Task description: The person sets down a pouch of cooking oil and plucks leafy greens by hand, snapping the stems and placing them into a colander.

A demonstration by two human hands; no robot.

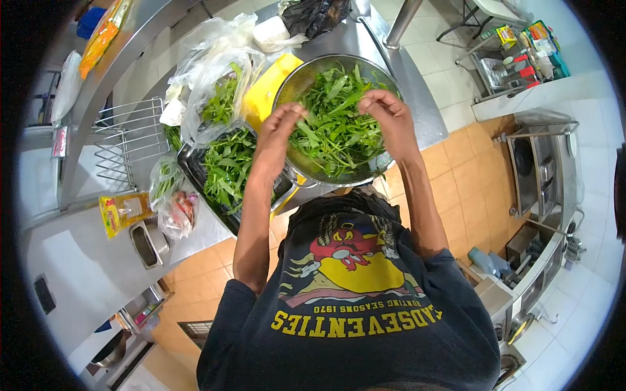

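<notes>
A wide metal mesh strainer (pixel 287 159) holds a heap of long-leaved greens (pixel 336 140). Above its left side is my left hand (pixel 280 127), fingers curled and pinched together; what they hold, if anything, is too small to make out. Over the right side, my right hand (pixel 391 120) pinches the end of a green leaf. Left of the strainer, more greens (pixel 228 169) fill a black tray (pixel 190 171), partly behind my left forearm. A yellow cutting board (pixel 270 85) lies partly under the strainer.
Clear plastic bags (pixel 215 49) with greens lie at the back left. A wire rack (pixel 130 146), a yellow packet (pixel 124 214) and a small metal container (pixel 147 244) stand farther left. The steel table's (pixel 427 114) right edge runs beside the strainer.
</notes>
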